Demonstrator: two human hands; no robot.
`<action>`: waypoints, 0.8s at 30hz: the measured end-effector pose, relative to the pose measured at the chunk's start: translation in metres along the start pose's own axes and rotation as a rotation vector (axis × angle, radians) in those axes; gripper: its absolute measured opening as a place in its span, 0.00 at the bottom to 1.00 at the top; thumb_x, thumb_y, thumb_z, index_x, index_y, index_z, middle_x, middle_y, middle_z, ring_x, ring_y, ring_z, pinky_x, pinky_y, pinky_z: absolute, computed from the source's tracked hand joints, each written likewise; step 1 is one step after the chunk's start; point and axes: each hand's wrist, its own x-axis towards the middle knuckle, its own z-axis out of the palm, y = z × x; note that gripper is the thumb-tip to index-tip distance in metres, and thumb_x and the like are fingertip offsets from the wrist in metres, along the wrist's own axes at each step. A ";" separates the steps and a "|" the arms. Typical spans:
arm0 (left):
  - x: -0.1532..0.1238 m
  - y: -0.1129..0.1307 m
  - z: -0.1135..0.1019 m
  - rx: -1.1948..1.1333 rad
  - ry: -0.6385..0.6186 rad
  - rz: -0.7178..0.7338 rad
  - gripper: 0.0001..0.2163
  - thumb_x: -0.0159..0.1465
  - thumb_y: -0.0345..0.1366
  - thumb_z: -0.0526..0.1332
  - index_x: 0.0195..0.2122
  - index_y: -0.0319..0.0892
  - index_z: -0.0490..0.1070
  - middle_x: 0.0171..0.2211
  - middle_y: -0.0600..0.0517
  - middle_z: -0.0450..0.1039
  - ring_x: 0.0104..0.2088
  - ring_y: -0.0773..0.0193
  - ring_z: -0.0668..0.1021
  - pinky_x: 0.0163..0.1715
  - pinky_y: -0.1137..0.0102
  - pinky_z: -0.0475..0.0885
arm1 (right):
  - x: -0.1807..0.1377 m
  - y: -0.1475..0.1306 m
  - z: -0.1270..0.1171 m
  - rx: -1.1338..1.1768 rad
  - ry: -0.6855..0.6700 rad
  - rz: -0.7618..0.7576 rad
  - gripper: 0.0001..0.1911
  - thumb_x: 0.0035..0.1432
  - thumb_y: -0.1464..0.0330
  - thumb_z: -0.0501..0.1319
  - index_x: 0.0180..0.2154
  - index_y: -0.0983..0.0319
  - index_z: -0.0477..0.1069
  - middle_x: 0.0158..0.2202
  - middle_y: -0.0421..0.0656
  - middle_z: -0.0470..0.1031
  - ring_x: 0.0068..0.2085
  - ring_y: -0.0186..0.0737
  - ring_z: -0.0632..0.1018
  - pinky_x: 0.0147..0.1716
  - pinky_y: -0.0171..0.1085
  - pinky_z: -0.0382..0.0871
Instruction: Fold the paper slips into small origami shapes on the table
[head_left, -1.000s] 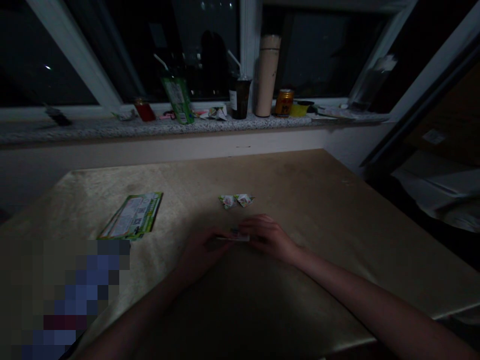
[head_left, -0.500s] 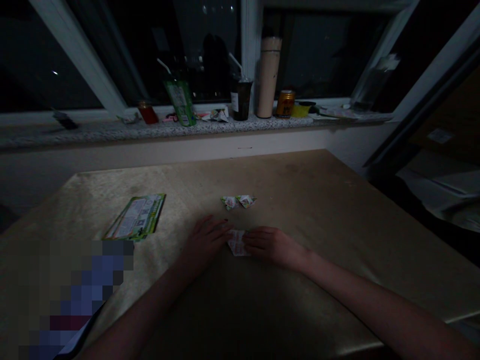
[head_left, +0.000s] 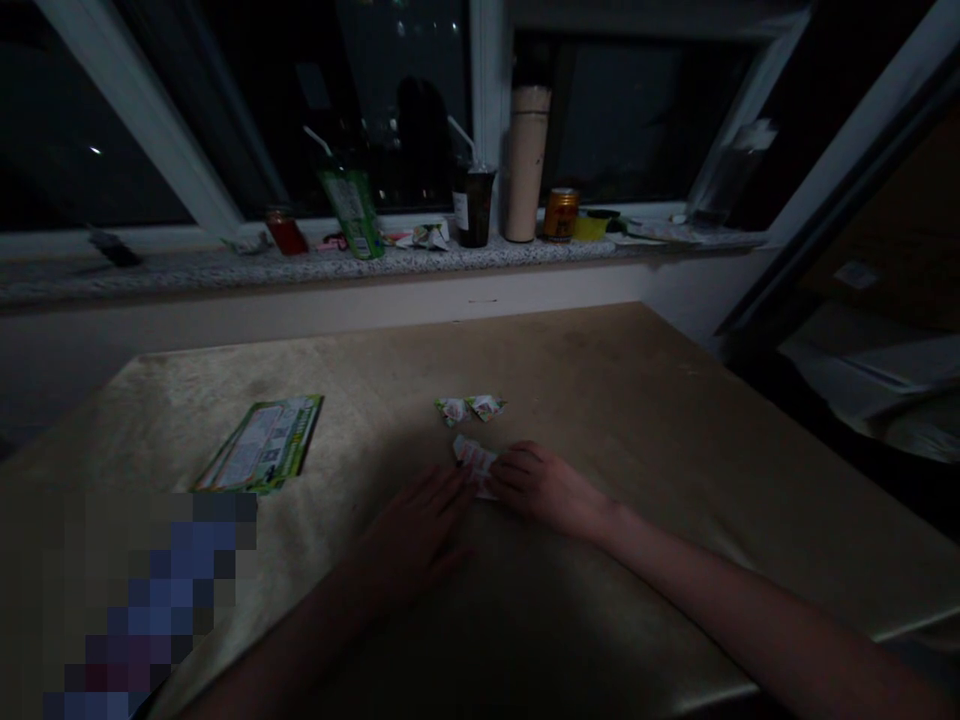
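Observation:
A small folded paper (head_left: 474, 460), pale with reddish print, lies on the table between my hands. My left hand (head_left: 421, 525) is stretched out low over the table, its fingertips touching the paper's lower left edge. From the right, my right hand (head_left: 544, 485) has its curled fingers closed on the paper's right side and covers that end. Just beyond the paper sit two small folded paper pieces side by side, a left one (head_left: 451, 409) and a right one (head_left: 487, 406), both green and white.
Printed green leaflets (head_left: 262, 445) lie stacked at the left of the cloth-covered table (head_left: 622, 390). A blurred-out object (head_left: 172, 580) is at the near left. Along the windowsill (head_left: 420, 262) stand a green bottle (head_left: 352, 212), dark cup (head_left: 472, 205), pink flask (head_left: 527, 165) and gold can (head_left: 561, 215).
My left hand has slid down toward me, from the paper's upper left to its lower left edge. The paper has turned, and its upper left corner now shows. My right hand stays at its right side.

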 end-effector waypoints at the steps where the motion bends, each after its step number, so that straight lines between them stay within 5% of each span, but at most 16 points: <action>1: -0.001 -0.001 0.000 -0.024 -0.019 -0.006 0.27 0.68 0.46 0.50 0.65 0.39 0.50 0.65 0.44 0.53 0.63 0.55 0.60 0.61 0.59 0.54 | 0.000 0.002 0.001 0.073 -0.002 0.022 0.09 0.63 0.71 0.56 0.43 0.63 0.73 0.38 0.45 0.77 0.41 0.41 0.74 0.45 0.41 0.65; 9: -0.005 -0.011 -0.004 -0.129 -0.108 0.009 0.32 0.68 0.49 0.50 0.68 0.43 0.40 0.67 0.46 0.46 0.64 0.53 0.55 0.62 0.58 0.52 | -0.003 0.013 0.004 0.647 0.078 0.326 0.07 0.53 0.64 0.67 0.34 0.59 0.77 0.38 0.41 0.76 0.44 0.40 0.73 0.48 0.40 0.59; 17: -0.008 -0.009 -0.006 -0.201 -0.108 0.027 0.36 0.66 0.52 0.52 0.68 0.46 0.34 0.67 0.47 0.44 0.65 0.51 0.54 0.62 0.57 0.52 | 0.006 0.010 0.006 0.624 0.067 0.628 0.09 0.50 0.61 0.69 0.28 0.59 0.75 0.35 0.39 0.74 0.43 0.40 0.71 0.45 0.41 0.50; 24: -0.008 -0.006 -0.010 -0.257 -0.143 0.021 0.37 0.66 0.50 0.54 0.68 0.49 0.31 0.68 0.49 0.39 0.65 0.51 0.52 0.61 0.57 0.53 | 0.008 0.009 0.019 0.449 0.065 0.666 0.18 0.55 0.54 0.63 0.27 0.62 0.68 0.36 0.41 0.70 0.43 0.41 0.68 0.41 0.39 0.50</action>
